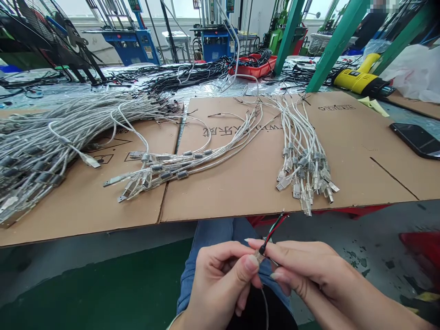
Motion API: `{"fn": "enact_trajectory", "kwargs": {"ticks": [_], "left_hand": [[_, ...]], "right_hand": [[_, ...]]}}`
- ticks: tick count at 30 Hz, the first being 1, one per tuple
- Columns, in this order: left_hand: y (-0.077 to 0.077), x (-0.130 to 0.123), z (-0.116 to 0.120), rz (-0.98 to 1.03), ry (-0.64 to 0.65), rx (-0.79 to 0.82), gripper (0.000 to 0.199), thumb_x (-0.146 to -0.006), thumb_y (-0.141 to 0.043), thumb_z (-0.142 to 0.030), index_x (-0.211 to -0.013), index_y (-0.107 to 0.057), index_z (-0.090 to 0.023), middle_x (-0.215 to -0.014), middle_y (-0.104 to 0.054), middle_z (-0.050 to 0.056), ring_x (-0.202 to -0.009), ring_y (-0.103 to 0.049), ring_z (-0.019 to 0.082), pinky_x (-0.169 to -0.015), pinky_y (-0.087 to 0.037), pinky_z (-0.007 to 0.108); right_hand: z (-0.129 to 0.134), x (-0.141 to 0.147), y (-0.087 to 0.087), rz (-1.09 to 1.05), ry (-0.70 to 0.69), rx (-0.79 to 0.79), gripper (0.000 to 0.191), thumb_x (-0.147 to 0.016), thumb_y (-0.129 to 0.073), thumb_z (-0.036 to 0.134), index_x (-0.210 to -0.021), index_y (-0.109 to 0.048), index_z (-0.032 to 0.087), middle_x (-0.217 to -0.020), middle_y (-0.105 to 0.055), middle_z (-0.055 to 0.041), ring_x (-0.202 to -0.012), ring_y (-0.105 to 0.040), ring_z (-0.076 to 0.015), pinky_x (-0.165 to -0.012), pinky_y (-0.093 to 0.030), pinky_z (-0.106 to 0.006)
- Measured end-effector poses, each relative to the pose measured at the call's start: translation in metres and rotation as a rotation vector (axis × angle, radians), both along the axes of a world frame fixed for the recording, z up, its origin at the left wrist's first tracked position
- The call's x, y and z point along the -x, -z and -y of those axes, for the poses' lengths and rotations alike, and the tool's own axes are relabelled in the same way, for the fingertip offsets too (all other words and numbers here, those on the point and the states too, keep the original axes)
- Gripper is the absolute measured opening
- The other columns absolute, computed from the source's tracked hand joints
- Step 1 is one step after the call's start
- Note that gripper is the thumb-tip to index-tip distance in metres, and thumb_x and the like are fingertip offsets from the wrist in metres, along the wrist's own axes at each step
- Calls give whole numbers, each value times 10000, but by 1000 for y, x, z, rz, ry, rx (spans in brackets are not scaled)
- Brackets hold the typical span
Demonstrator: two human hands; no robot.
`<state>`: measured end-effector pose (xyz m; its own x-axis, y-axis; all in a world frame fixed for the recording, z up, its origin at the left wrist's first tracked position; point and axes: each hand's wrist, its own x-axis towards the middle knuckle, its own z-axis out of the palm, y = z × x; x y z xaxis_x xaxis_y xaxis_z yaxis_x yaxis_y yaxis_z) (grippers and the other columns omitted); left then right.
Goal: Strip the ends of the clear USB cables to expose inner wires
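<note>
Above my lap, in front of the cardboard edge, my left hand [228, 279] is closed, pinching a thin grey cable [266, 305] just below its stripped end. Red, green and black wires [273, 229] fan upward from that end, past a short dark sleeve. My right hand [302, 270] is closed at the same end, index finger against the cable and thumb below. A thin dark strand runs between those fingers; its far part is hidden. The tail of the cable hangs down below my left fingers.
Cardboard [220, 201] covers the table's front. On it lie a large cable heap [68, 123], a middle bundle of USB cables [192, 160] and a right bundle [305, 160]. A phone [417, 140], yellow heat gun [357, 82], red tray [256, 68] and green posts [338, 41] stand beyond.
</note>
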<state>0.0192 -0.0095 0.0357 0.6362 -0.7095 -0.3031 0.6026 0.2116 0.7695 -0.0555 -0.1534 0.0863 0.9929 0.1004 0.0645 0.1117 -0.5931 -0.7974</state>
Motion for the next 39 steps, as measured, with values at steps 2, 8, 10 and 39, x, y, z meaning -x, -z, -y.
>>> {"fn": "enact_trajectory", "kwargs": {"ticks": [2, 8, 10, 39], "left_hand": [[2, 0, 1, -13, 22, 22, 182, -703, -699, -344, -643, -704, -172, -445, -582, -29, -265, -347, -27, -266, -271, 53], [1, -1, 0, 4, 88, 35, 320, -748, -644, -385, -552, -603, -135, -357, -423, -80, -252, -286, -34, -262, -235, 49], [1, -2, -1, 16, 96, 21, 330, -751, -640, -390, -550, -593, -132, -358, -416, -82, -257, -283, -35, -267, -232, 48], [2, 5, 11, -121, 84, 105, 312, -634, -765, -343, -700, -521, -160, -395, -505, -97, -240, -349, -22, -250, -287, 48]], "right_hand": [[1, -2, -4, 34, -11, -32, 270, -891, -397, 80, -828, -629, 203, -685, -633, 2, -588, -600, -125, -581, -472, -184], [5, -3, -9, 83, -35, 72, 272, -827, -416, 14, -787, -633, 173, -685, -652, -13, -602, -622, -124, -585, -483, -175], [5, -2, -7, 76, -37, 124, 255, -820, -413, 26, -748, -622, 153, -643, -632, -25, -563, -610, -137, -555, -484, -202], [-4, -19, 24, 19, 461, -766, 158, -727, -725, 238, -640, -599, 196, -551, -490, 47, -492, -376, -83, -443, -312, -187]]}}
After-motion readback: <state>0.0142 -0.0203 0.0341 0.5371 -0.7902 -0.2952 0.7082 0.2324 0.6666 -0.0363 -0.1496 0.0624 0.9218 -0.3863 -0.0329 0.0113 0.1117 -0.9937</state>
